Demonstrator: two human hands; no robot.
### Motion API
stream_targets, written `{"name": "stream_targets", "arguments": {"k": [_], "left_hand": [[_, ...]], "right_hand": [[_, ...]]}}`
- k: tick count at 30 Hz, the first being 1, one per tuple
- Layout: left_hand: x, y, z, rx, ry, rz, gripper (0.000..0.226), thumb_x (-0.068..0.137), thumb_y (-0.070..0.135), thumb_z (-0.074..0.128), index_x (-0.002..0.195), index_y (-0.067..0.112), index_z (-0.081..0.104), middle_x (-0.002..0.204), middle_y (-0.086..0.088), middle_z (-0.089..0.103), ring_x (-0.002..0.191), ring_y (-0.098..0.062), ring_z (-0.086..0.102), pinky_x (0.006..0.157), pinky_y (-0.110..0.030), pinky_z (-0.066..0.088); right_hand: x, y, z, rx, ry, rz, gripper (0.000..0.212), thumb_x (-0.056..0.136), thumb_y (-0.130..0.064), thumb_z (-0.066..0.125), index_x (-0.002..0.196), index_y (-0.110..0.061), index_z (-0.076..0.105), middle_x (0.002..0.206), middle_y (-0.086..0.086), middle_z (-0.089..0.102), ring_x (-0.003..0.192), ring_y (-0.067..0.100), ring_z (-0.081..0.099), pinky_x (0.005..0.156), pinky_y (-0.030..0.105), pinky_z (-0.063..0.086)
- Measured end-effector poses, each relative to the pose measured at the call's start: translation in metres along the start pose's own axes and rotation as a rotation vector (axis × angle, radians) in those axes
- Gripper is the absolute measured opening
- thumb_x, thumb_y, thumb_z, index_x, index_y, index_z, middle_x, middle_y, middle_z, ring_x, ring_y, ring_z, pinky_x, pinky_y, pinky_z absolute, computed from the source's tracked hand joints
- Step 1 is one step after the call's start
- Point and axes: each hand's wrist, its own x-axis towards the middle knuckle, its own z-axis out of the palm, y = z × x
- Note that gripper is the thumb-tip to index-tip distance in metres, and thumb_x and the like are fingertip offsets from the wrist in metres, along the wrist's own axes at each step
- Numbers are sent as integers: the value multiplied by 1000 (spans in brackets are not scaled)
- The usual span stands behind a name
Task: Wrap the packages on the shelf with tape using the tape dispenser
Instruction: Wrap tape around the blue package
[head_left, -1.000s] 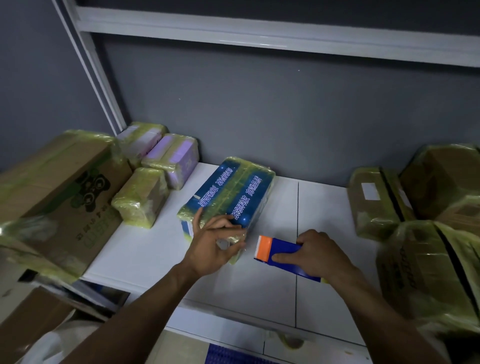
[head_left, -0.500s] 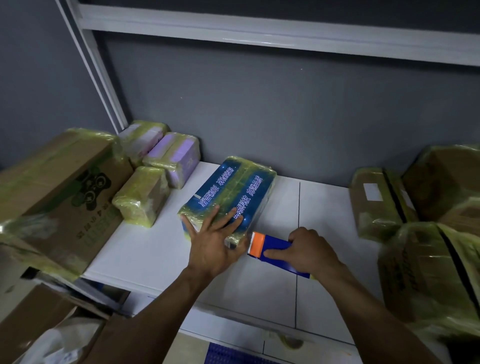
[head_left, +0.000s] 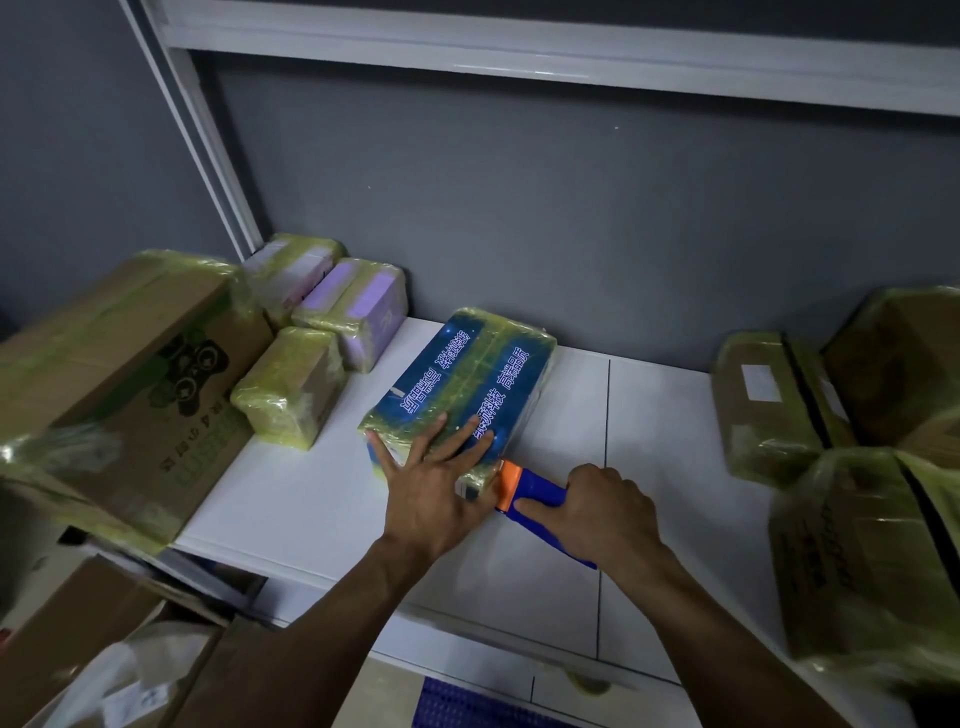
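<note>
- right hand, lower centre-right: grip wrapped round the tape dispenser, its orange head against the near end of the blue package.
- left hand: grip wide, fingers flat on that package, mid-frame on the white shelf.

Covered by the spread left hand: near end of the blue film-wrapped rectangular package. Buried in the curled right hand: most of the blue-and-orange plastic tape dispenser. Cut off by the left picture edge: large printed cardboard box at the white shelf's left edge, near corner blurred. Cropped at right: yellowish-wrapped brown cartons.
</note>
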Motion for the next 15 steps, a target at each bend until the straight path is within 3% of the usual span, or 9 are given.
{"name": "stream_targets", "arguments": {"k": [7, 11, 15], "left_hand": [[1, -1, 1, 16, -22, -1, 55, 87, 67, 59, 137, 44, 60, 145, 20, 55, 141, -20, 46, 110, -56, -34], [1, 0, 1, 22, -37, -14, 54, 88, 69, 54, 137, 47, 58, 144, 22, 54, 140, -19, 46, 110, -62, -29], [2, 2, -1, 21, -17, -42, 57, 86, 72, 51, 136, 46, 60, 144, 23, 54, 141, -17, 45, 111, -62, -29]], "right_hand": [[-3, -5, 6, -22, 54, 1, 64, 76, -89, 57, 90, -27, 49, 95, -6, 68, 82, 15, 64, 65, 29, 45], [-9, -7, 8, -125, 163, -20, 61, 82, -87, 54, 89, -27, 46, 98, -2, 71, 86, 20, 69, 64, 29, 41], [-6, -7, 3, -129, 160, -22, 61, 82, -86, 55, 91, -26, 49, 101, -1, 71, 90, 21, 69, 66, 29, 42]]}}
